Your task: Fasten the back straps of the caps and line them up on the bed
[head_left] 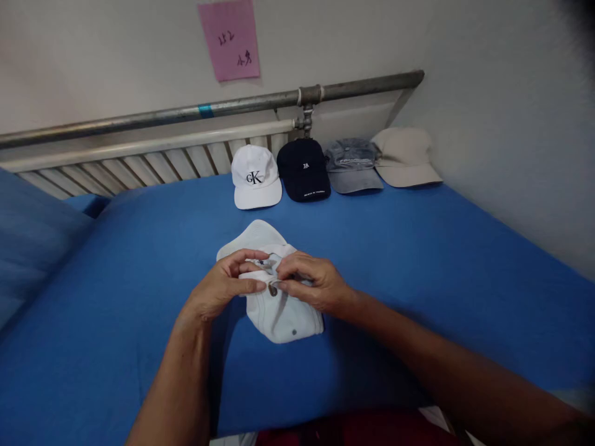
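Observation:
A pale, whitish baseball cap lies on the blue-covered table, its brim pointing away from me and its back strap towards me. My left hand pinches the strap beside a small metal buckle, thumb on the near side and fingers inside the opening. From the right, my right hand grips the strap at the other side of the buckle, its fingers curled and thumb pressed on the fabric. The strap's loose end is mostly hidden by my fingers.
Along the table's back edge stand a white cap, a black cap, a grey cap and a beige cap. Behind them are a radiator and a metal pipe. A pink note hangs on the wall.

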